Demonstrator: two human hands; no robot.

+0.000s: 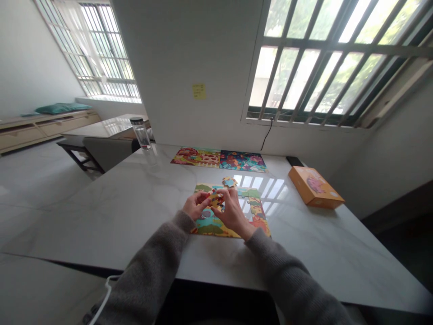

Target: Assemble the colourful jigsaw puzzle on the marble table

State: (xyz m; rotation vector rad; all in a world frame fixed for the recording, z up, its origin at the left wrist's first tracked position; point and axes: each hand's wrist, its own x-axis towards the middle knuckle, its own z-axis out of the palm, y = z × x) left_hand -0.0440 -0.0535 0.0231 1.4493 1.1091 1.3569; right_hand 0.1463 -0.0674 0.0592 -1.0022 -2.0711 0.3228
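Note:
My left hand (197, 205) is closed on a few small jigsaw pieces (214, 197), coloured red, yellow and dark, pinched at the fingertips. From the other side my right hand (233, 211) curls its thumb and fingers around the same pieces; its fingers partly hide them. Both hands are over a partly assembled jigsaw puzzle (208, 228) with green, yellow and blue scenery. White tabletop shows through a gap inside its right part. Just beyond my fingers lies a small pile of loose jigsaw pieces (230, 182).
Two assembled puzzles, a farm scene (196, 157) and a dark blue one (242, 161), lie along the wall. An orange box (316, 186) sits at the right, with a black flat object (295, 161) behind it. A clear bottle (141, 134) stands at the table's left edge.

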